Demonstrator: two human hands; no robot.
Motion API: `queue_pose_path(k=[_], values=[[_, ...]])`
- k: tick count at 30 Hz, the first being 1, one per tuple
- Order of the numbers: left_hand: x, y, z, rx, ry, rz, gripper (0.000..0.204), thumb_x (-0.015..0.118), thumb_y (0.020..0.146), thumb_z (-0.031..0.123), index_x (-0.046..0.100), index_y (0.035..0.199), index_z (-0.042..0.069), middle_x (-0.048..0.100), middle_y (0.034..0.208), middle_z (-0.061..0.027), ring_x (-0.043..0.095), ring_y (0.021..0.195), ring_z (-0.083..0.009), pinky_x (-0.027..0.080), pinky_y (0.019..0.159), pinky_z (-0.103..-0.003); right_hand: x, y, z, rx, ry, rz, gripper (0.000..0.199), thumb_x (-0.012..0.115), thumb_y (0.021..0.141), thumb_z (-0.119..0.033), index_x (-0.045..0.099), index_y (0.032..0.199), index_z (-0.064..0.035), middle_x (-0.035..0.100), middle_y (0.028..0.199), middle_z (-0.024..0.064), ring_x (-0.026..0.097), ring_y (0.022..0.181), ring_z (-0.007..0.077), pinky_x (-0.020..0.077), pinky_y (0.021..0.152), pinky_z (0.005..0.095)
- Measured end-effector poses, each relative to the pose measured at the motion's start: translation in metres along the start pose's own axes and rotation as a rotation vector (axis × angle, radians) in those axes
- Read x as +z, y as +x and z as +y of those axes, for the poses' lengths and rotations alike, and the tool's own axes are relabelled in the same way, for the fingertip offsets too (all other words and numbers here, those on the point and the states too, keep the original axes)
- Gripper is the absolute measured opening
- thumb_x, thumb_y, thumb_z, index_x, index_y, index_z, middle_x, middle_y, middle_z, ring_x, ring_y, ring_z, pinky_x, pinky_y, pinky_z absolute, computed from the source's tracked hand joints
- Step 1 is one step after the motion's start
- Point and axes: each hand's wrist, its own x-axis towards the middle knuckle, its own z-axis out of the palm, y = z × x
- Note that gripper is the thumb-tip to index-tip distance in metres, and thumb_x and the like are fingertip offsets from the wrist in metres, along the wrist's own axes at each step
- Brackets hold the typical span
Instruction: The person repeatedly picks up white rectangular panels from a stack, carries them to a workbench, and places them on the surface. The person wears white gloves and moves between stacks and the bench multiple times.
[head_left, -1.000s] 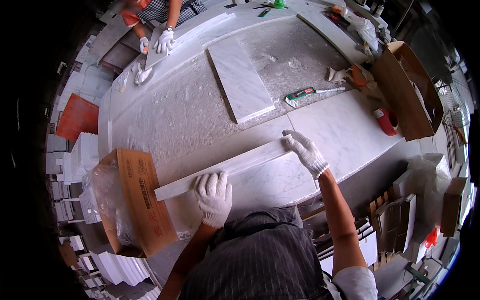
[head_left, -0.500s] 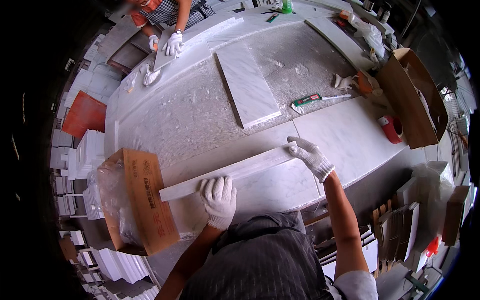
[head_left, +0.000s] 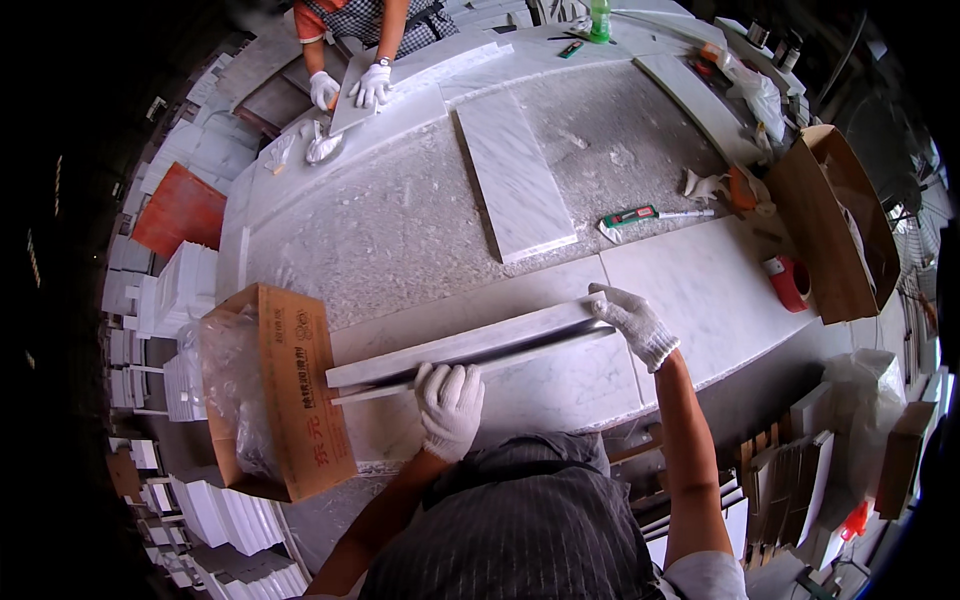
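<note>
A long, narrow white marble slab (head_left: pixel 470 336) is gripped near both ends, raised on edge over the stone surface at the front. A dark gap shows along its near side, with a thin pale edge below. My left hand (head_left: pixel 450 408), in a white knit glove, has its fingers curled at the slab's near side toward the left end. My right hand (head_left: pixel 640 325), gloved alike, grips the far right end with thumb and fingers. A marble worktop piece (head_left: pixel 530 390) lies beneath. What my left palm touches is hidden.
An open cardboard box (head_left: pixel 300 400) with clear plastic stands left; another box (head_left: pixel 830 220) is at the right beside red tape (head_left: pixel 788 283). A loose marble slab (head_left: pixel 515 175) and a green-handled cutter (head_left: pixel 630 216) lie beyond. Across the table, a co-worker's gloved hands (head_left: pixel 372 86) rest on a slab.
The slab's near side has parted from the pale edge below it, opening a dark gap. Both my hands still hold it. The whole view has shifted slightly.
</note>
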Motion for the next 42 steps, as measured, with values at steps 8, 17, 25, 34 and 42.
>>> queue_pose_path(k=[8,17,25,34,42], values=[[-0.018,-0.003,0.007,-0.149,0.118,-0.566,0.043,0.064,0.076,0.021,0.057,0.118,0.014,0.057,0.112,-0.0045,0.056,0.097,-0.0235,0.045,0.079,-0.042,-0.001,0.007,0.003,0.015,0.036,0.004,0.058,0.063,0.09,-0.038,0.053,0.126,0.0053,0.063,0.112,0.0094,0.055,0.105,0.0159,0.0404,0.096,0.0295],[-0.022,-0.012,0.012,0.024,0.086,-0.716,0.028,0.05,0.084,0.017,0.055,0.111,0.012,0.062,0.096,-0.0048,0.06,0.088,-0.0224,0.047,0.074,-0.038,0.005,-0.003,0.009,-0.131,-0.108,0.037,0.046,0.057,0.093,-0.036,0.055,0.122,0.0002,0.06,0.114,0.0079,0.054,0.104,0.0154,0.0416,0.094,0.0311],[-0.072,0.031,-0.019,0.06,-0.167,-0.964,0.015,0.051,0.086,0.023,0.059,0.084,0.011,0.064,0.077,-0.0085,0.065,0.076,-0.0281,0.05,0.066,-0.042,0.004,0.003,0.03,-0.344,-0.346,0.058,0.047,0.062,0.089,-0.038,0.05,0.123,-0.0083,0.058,0.113,0.0123,0.062,0.101,0.0287,0.0478,0.084,0.0362],[-0.244,0.164,-0.072,-0.241,-0.322,-1.139,0.029,0.065,0.082,0.031,0.069,0.092,0.005,0.069,0.079,-0.007,0.066,0.07,-0.0191,0.052,0.069,-0.03,0.013,0.011,0.05,-0.266,-0.054,0.041,0.053,0.076,0.078,-0.028,0.05,0.119,-0.0051,0.062,0.101,0.0115,0.062,0.091,0.019,0.0504,0.077,0.0318],[-0.263,0.263,-0.175,-0.526,-0.158,-0.295,0.042,0.066,0.08,0.028,0.062,0.11,-0.001,0.066,0.09,-0.0079,0.063,0.077,-0.0152,0.051,0.072,-0.029,0.025,0.007,0.017,-0.237,-0.294,0.057,0.045,0.076,0.077,-0.014,0.051,0.113,-0.0034,0.062,0.101,0.0104,0.063,0.086,0.0158,0.052,0.073,0.0292]])
